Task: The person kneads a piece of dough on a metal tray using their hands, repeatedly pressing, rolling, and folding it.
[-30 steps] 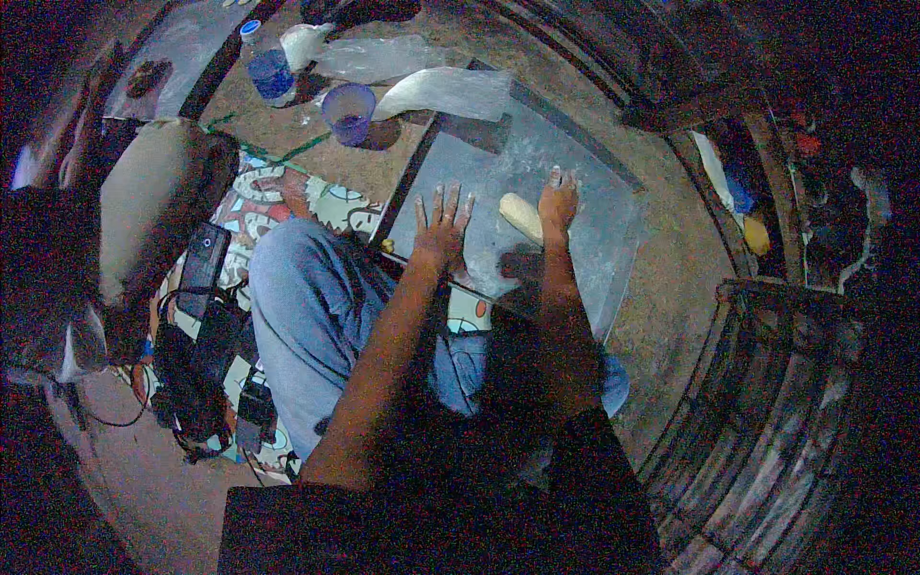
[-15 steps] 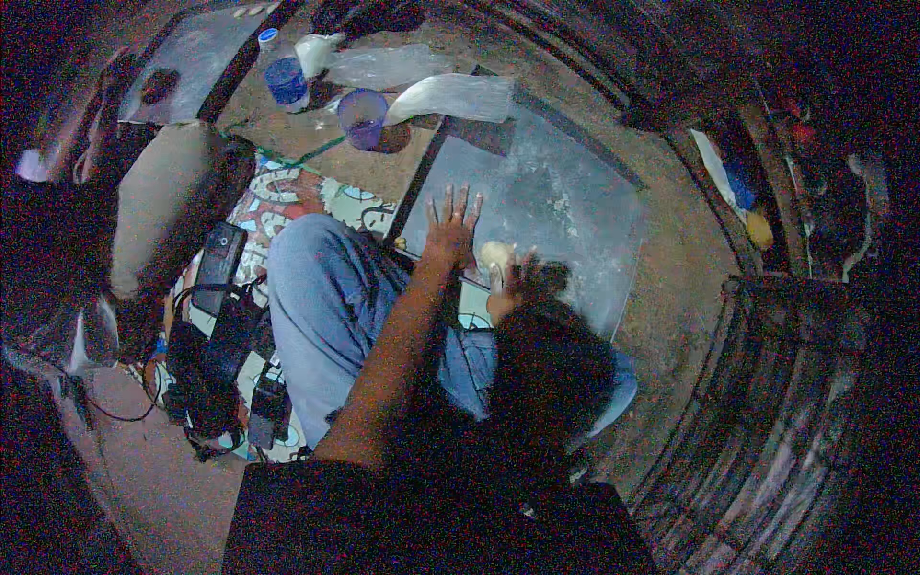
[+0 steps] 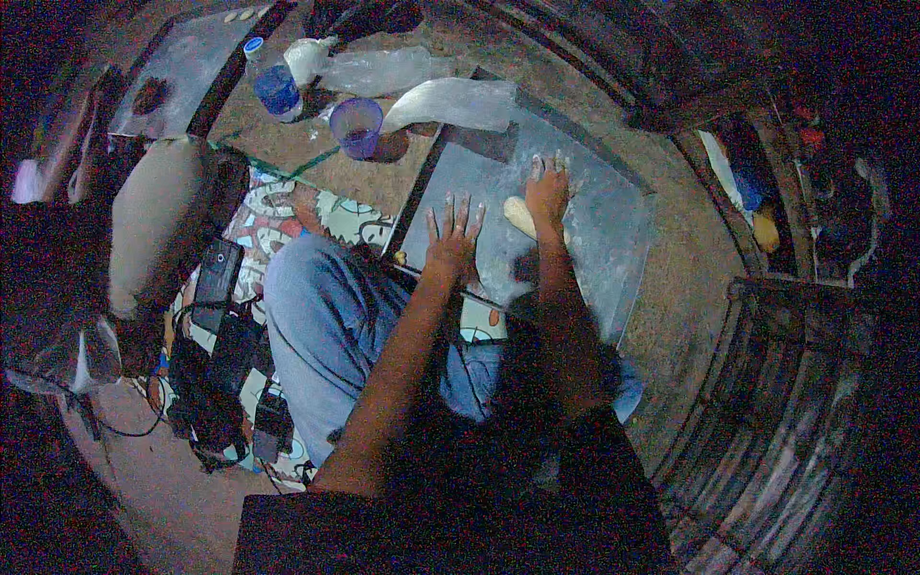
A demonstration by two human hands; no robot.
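My left hand (image 3: 453, 241) lies flat with spread, flour-dusted fingers on the near left part of a grey board (image 3: 604, 249). My right hand (image 3: 548, 192) reaches farther across the same board, its fingers stretched forward. Beneath my right wrist lies a pale, elongated piece of dough (image 3: 518, 217), its left end showing and the rest partly covered by the wrist. Neither hand is wrapped around anything. Whitish flour streaks mark the board's surface.
Beyond the board stand a purple cup (image 3: 356, 128), a blue-and-clear container (image 3: 277, 91) and plastic sheeting (image 3: 450, 103). Another person's leg (image 3: 161, 225) and a second board (image 3: 187, 72) are at left. A phone (image 3: 219, 272) and black cables lie beside my knee.
My right hand has moved forward across the board, away from my body. The dough, round before, is now stretched long and lies farther forward. My left hand stays flat on the board.
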